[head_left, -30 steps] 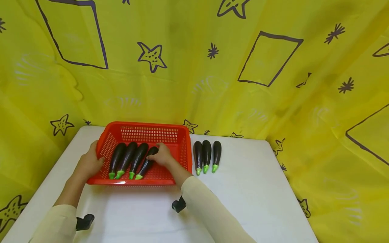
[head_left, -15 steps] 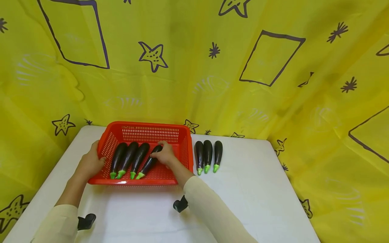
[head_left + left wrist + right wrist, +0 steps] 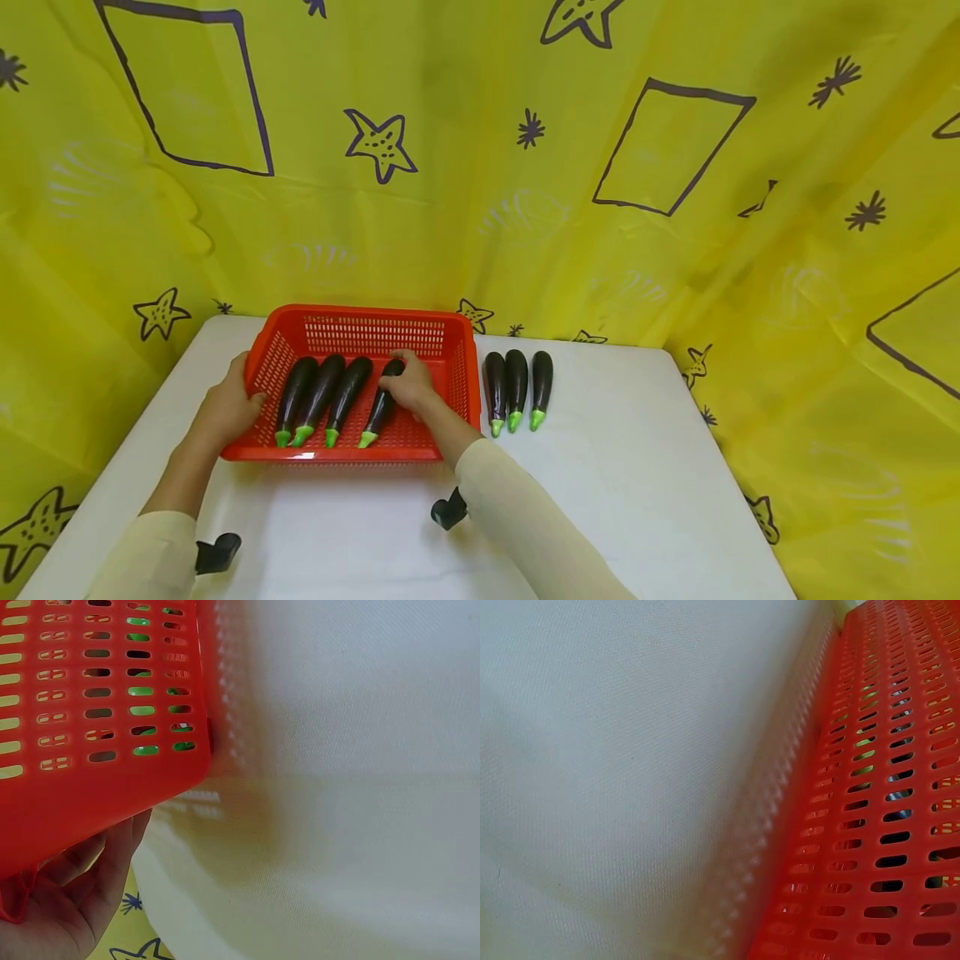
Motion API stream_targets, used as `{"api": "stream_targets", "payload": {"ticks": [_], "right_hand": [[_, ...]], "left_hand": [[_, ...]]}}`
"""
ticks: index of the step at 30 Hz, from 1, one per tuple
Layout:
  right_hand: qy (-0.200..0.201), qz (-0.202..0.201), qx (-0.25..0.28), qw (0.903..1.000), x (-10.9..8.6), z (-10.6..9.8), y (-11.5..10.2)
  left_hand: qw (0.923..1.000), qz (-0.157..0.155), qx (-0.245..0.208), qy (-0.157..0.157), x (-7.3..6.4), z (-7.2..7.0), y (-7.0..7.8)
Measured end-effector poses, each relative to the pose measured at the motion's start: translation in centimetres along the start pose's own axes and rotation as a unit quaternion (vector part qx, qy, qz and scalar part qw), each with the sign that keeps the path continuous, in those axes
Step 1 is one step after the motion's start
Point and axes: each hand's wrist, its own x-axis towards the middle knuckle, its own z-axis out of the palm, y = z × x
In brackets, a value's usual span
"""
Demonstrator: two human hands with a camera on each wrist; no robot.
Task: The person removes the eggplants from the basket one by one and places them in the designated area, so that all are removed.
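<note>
A red plastic basket (image 3: 337, 453) with slotted walls stands at the back left of the table. My left hand (image 3: 227, 408) grips its left rim, thumb on top; in the left wrist view that hand (image 3: 82, 892) has fingers under the basket's corner. Inside, three dark eggplants (image 3: 348, 398) with green stem ends lie side by side on the left. My right hand (image 3: 411, 385) holds a fourth eggplant (image 3: 379, 412) near its upper end, slightly apart from those three. The right wrist view shows only the basket's slotted wall (image 3: 877, 840) and cloth, with that hand outside the frame.
Three more eggplants (image 3: 516, 385) lie on the white tablecloth (image 3: 615, 467), right of the basket. A yellow patterned curtain (image 3: 450, 225) surrounds the table at the back and sides. Black camera mounts (image 3: 217, 553) stick out from both wrists.
The right hand has shifted the fourth eggplant to the right and turned it straighter, widening the gap to the other three. My left hand keeps its grip on the basket rim.
</note>
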Motion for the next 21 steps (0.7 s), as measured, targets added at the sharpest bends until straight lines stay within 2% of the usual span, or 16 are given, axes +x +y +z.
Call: {"api": "stream_targets", "payload": {"ticks": [5, 10, 14, 21], "right_hand": [[-0.002, 0.008, -0.003, 1.0, 0.4, 0.3, 0.3], [-0.003, -0.032, -0.022, 0.9993, 0.4, 0.3, 0.4], [-0.007, -0.039, -0.003, 0.9992, 0.0, 0.0, 0.5], [-0.006, -0.005, 0.061, 0.9981, -0.8, -1.1, 0.0]], "left_hand": [[1.0, 0.004, 0.001, 0.004, 0.0, -0.1, -0.1], [0.9999, 0.006, 0.0, 0.011, -0.2, -0.1, -0.1], [1.0, 0.001, -0.001, 0.009, -0.3, 0.0, 0.0], [1.0, 0.001, 0.001, 0.005, -0.2, 0.1, 0.1]]}}
